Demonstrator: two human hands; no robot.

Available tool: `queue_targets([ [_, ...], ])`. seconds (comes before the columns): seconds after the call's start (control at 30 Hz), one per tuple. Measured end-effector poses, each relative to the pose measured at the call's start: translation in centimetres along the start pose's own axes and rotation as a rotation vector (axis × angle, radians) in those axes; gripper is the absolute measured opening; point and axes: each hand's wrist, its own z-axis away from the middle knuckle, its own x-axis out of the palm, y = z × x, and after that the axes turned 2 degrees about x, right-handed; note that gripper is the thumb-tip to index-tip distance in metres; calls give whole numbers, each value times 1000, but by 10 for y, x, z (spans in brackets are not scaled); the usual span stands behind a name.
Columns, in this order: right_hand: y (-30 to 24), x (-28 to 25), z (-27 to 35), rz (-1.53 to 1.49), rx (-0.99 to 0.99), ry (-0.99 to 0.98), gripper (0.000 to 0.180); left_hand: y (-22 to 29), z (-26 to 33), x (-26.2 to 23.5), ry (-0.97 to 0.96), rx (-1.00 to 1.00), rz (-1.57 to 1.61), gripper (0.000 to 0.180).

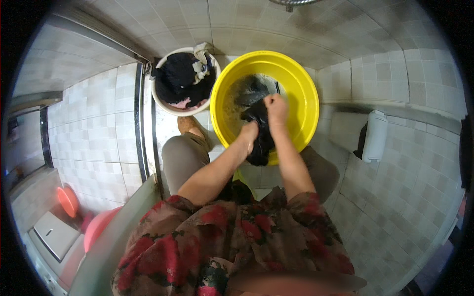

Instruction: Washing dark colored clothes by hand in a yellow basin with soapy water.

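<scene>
A wet black cloth garment (262,148) hangs over the near rim of a round yellow tub (304,106). My left hand (249,133) is closed on the garment near the tub's middle. Just right of it and farther away, my right hand (276,107) makes a fist around another part of the same cloth. Below both hands, greyish sudsy water (234,106) lies in the tub, with a dark patch of cloth (254,89) at the far side of it. The garment's exact kind cannot be made out.
A white basin (156,93) of dark and light clothes stands against the tub's left. A white plastic bottle (376,135) is at the right by the tiled wall (419,163). My knees flank the tub. Beyond a doorway at left are red plastic basins (68,201).
</scene>
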Motion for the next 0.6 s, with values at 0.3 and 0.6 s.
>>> queue_targets([
  [0.3,-4,-38,-26,82,-90,-169,45,18,-74,-47,479,702,-450,71],
  [0.6,40,127,33,700,-229,-986,66,18,-76,-63,326,582,-333,71],
])
